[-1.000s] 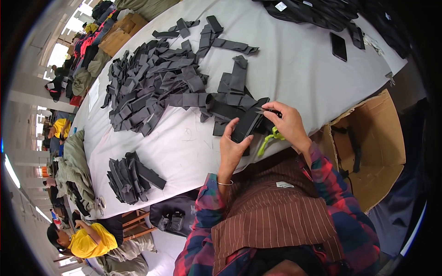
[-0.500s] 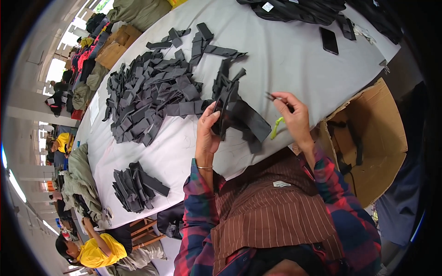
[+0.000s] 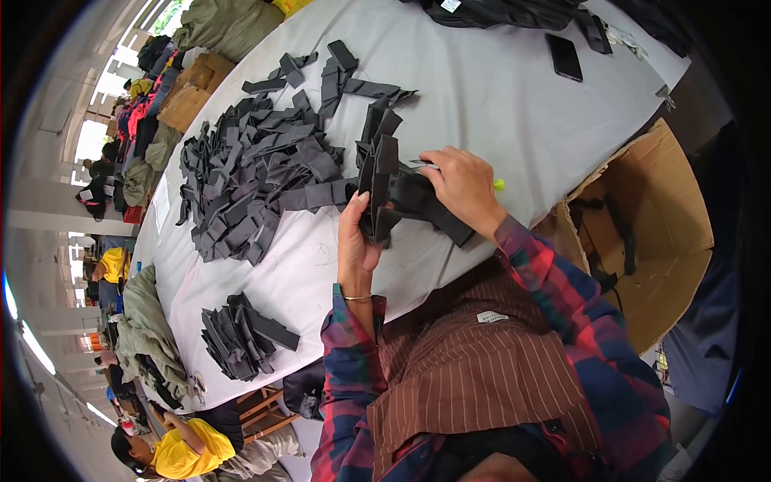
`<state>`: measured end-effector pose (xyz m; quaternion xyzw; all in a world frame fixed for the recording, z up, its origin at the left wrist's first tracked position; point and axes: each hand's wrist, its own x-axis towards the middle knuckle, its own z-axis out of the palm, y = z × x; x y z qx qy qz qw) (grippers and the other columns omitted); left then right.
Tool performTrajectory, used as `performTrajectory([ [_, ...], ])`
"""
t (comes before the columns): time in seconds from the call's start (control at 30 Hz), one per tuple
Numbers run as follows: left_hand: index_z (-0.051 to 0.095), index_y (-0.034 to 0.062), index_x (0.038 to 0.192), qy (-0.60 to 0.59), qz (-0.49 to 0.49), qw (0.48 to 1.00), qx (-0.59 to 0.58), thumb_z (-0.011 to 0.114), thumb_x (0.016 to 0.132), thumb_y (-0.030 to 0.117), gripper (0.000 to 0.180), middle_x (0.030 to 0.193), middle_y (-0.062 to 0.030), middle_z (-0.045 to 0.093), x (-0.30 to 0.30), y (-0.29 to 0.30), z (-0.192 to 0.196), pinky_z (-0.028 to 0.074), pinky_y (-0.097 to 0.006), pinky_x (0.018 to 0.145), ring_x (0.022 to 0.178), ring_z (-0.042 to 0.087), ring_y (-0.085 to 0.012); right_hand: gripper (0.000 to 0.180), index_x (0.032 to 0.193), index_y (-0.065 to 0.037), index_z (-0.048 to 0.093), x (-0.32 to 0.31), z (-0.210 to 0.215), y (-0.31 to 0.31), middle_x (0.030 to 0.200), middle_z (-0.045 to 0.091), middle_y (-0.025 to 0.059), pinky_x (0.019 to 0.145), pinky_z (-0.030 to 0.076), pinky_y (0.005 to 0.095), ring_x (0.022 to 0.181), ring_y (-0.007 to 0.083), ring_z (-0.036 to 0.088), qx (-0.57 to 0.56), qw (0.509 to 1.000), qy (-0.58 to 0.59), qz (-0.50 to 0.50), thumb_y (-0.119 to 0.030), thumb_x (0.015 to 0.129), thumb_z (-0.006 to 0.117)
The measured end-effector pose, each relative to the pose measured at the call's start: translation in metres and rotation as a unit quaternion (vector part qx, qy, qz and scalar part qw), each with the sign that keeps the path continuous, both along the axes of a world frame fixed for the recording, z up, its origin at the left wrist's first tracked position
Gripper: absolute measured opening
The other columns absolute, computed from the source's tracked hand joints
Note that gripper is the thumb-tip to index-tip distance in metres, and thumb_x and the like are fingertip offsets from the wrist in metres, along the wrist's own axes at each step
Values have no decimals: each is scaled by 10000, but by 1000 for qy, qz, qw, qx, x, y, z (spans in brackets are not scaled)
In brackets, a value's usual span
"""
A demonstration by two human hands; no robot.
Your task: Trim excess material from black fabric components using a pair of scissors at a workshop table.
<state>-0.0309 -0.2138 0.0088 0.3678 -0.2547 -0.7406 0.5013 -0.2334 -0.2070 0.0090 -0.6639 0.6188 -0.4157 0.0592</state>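
My left hand (image 3: 359, 229) is closed round a bunch of dark fabric strips (image 3: 377, 181), its thumb pressed on the folded edges. The strips hang in a chain, and one trails off to the right beneath my other hand. Closed on small metal thread snips (image 3: 424, 165), my right hand (image 3: 466, 186) is beside the bunch, the pointed tip toward the strips. A bit of yellow-green cord (image 3: 499, 185) peeks out behind that hand. Left of the bunch lies a large heap of similar dark strips (image 3: 249, 173), joined to it by a strip across the table.
A smaller stack of strips (image 3: 241, 337) lies near the white table's (image 3: 321, 281) front left edge. Toward the back right are a black phone (image 3: 564, 58) and dark garments (image 3: 498, 12). An open cardboard box (image 3: 662, 233) stands at my right. A person in yellow (image 3: 193, 448) sits at the lower left.
My right hand has moved left with the snips, up to the bunch of strips. The bunch in my left hand has turned more upright, and the view has shifted slightly.
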Motion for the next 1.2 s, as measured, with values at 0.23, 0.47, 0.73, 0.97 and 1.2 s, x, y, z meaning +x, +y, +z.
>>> performTrajectory([
  [0.23, 569, 16, 1047, 13, -57, 998, -34, 635, 873, 207, 266, 940, -74, 638, -5, 10, 12, 544, -302, 750, 818, 641, -190, 146, 889, -102, 708, 9, -7, -17, 793, 655, 88, 649, 474, 410, 766, 291, 631, 18, 999, -27, 12, -224, 831, 651],
  [0.47, 514, 30, 1055, 9, -59, 974, -216, 691, 849, 162, 302, 891, -62, 608, 1, 52, 51, 543, -292, 737, 836, 635, -195, 105, 851, -121, 702, -10, -2, -2, 799, 679, 81, 618, 486, 393, 742, 268, 652, 58, 994, -75, -45, -199, 837, 634],
  [0.73, 372, 46, 1274, 3, 9, 1000, -30, 549, 854, -83, 473, 1204, -100, 583, 15, 109, 5, 525, -286, 824, 1019, 618, -175, 152, 957, -81, 677, 4, 16, 81, 829, 661, 82, 646, 482, 344, 733, 263, 624, 37, 959, -213, 184, -155, 824, 674],
  [0.97, 345, 67, 1309, 8, 22, 999, -36, 531, 859, -88, 511, 1216, -93, 563, 16, 145, 3, 516, -267, 794, 1003, 607, -154, 164, 957, -92, 683, 31, 14, 106, 800, 637, 72, 638, 463, 345, 728, 254, 592, 17, 972, -105, 209, -144, 802, 698],
  [1.2, 310, 82, 1346, 35, 26, 996, -75, 534, 844, -107, 582, 1243, -95, 533, 27, 170, 1, 514, -256, 786, 1033, 589, -156, 148, 953, -86, 679, 41, 20, 123, 805, 637, 63, 617, 450, 335, 698, 246, 579, -36, 974, -56, 215, -114, 808, 690],
])
